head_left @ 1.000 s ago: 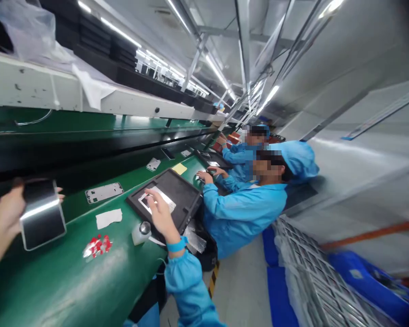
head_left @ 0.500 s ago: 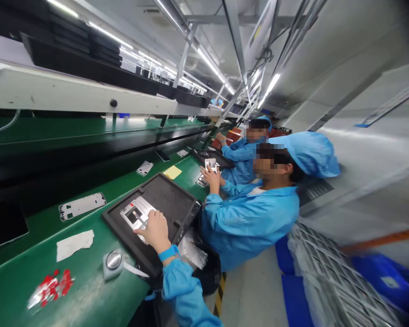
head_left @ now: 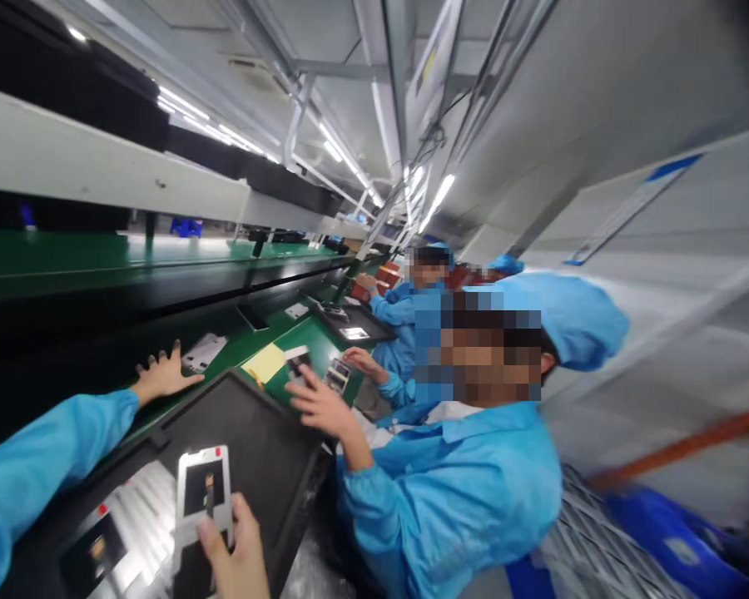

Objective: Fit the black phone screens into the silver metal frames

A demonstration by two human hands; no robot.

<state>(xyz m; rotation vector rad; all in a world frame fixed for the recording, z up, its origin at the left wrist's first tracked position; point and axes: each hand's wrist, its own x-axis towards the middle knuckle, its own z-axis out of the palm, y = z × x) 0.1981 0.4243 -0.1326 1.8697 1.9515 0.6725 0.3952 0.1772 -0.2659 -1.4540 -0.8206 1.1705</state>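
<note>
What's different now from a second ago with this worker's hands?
The left hand let go of the dark glossy panel, now out of view, and reaches forward, fingers spread, beside a second frame on the green bench. The right hand has picked the white phone frame up from the black tray. The co-worker stays seated alongside.

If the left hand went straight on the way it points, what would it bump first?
Most likely the white phone frame lying on the green belt just past the left hand, though depth is hard to judge here.
</note>
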